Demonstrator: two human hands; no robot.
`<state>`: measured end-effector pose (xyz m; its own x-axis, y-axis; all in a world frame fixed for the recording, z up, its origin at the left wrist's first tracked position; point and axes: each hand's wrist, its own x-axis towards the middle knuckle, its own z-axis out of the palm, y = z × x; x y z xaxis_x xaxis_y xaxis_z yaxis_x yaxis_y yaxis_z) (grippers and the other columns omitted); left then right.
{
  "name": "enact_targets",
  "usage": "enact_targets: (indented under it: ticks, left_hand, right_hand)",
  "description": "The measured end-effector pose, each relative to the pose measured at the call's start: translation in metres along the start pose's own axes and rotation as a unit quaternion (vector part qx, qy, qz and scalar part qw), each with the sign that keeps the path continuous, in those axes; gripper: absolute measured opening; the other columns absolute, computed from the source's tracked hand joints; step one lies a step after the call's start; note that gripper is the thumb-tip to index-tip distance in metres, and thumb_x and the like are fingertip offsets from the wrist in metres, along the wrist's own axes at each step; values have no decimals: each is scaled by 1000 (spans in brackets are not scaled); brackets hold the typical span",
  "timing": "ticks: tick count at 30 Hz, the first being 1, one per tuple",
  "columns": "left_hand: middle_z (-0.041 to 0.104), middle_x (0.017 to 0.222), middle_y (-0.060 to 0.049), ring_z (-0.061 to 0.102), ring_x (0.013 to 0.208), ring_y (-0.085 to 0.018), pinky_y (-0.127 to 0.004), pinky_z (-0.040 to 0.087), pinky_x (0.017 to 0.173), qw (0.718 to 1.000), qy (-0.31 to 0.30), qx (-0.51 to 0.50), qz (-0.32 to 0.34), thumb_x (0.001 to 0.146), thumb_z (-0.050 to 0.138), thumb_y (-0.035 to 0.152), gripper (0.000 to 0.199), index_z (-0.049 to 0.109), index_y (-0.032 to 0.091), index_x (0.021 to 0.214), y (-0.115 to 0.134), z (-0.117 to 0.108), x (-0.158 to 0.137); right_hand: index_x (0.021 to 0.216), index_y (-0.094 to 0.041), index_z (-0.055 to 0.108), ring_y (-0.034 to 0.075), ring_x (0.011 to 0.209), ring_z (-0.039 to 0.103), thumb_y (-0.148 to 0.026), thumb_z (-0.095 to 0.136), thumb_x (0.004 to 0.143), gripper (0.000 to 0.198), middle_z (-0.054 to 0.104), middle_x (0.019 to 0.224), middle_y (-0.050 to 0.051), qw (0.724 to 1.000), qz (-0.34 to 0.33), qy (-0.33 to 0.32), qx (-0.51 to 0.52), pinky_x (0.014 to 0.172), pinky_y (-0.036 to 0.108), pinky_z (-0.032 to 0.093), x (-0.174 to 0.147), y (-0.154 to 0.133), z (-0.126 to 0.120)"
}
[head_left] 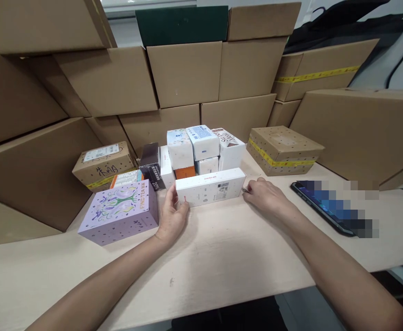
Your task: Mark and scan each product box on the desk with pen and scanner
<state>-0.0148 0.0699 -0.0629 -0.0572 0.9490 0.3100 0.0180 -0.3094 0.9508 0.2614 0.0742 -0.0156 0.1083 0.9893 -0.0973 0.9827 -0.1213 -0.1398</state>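
A long white box [210,187] with small print and a square code stands on the table in front of me. My left hand [173,211] grips its left end between thumb and fingers. By the right end, my right hand [265,195] rests low on the table with its fingers pinched together. Something small and dark shows at those fingertips, too little to name. Right behind the long box are soft white-and-blue packs [203,141], an orange box [185,172] and a white box with brown lettering [232,151]. A lilac tea box [122,211] sits left of my left hand.
A dark box [151,165] and a taped carton [105,163] stand behind the lilac box. Another taped carton [284,149] is at the right, with a phone [320,207] in front. Large cardboard boxes [184,73] wall off the table's back and sides.
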Motion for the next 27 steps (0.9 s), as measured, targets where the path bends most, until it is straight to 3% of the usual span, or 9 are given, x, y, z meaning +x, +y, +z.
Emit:
enact_targets:
  ticks: [7, 12, 16, 22, 25, 27]
  left_hand:
    - [68, 117, -5, 63, 112, -21, -39, 47, 104, 1000, 5, -22, 5, 69, 60, 14, 45, 63, 22, 113, 0, -2, -1]
    - [69, 108, -5, 62, 111, -22, -40, 45, 107, 999, -6, 31, 43, 78, 59, 21, 18, 73, 22, 88, 0, -5, -1]
    - [69, 105, -6, 63, 107, -23, -42, 44, 106, 998, -11, 52, 36, 80, 59, 24, 18, 75, 22, 87, -1, -6, 1]
    - [65, 108, -8, 61, 108, -24, -43, 45, 103, 997, -5, 72, 26, 73, 61, 21, 15, 76, 22, 74, -3, -4, 1]
    - [65, 108, -8, 60, 109, -24, -43, 45, 102, 997, -8, 78, 25, 73, 59, 20, 15, 75, 21, 73, -6, -3, 1]
    - [64, 110, -7, 60, 108, -23, -43, 45, 102, 997, -8, 78, 17, 76, 60, 22, 19, 75, 21, 87, -8, -4, 1]
  right_hand:
    - [104, -14, 65, 33, 99, 65, -28, 51, 88, 25, 68, 108, 19, 999, 20, 31, 25, 68, 35, 40, 1, 7, -7]
    - [107, -16, 61, 32, 88, 65, -27, 58, 82, 28, 70, 99, 17, 998, 10, 26, 62, 64, 33, 38, 1, 11, -10]
    - [111, -16, 60, 33, 88, 65, -27, 55, 83, 30, 70, 100, 18, 998, 1, 35, 54, 65, 35, 39, 2, 11, -7]
    - [110, -16, 60, 32, 81, 66, -33, 41, 95, 30, 69, 90, 19, 995, 52, 83, 36, 63, 37, 40, 5, 15, -8]
    - [105, -18, 60, 31, 80, 65, -33, 44, 94, 25, 68, 86, 15, 985, 41, 137, 96, 66, 38, 42, 7, 19, -7]
    - [106, -20, 58, 26, 78, 63, -35, 50, 91, 23, 67, 88, 11, 962, 19, 183, 202, 66, 36, 44, 8, 19, -8]
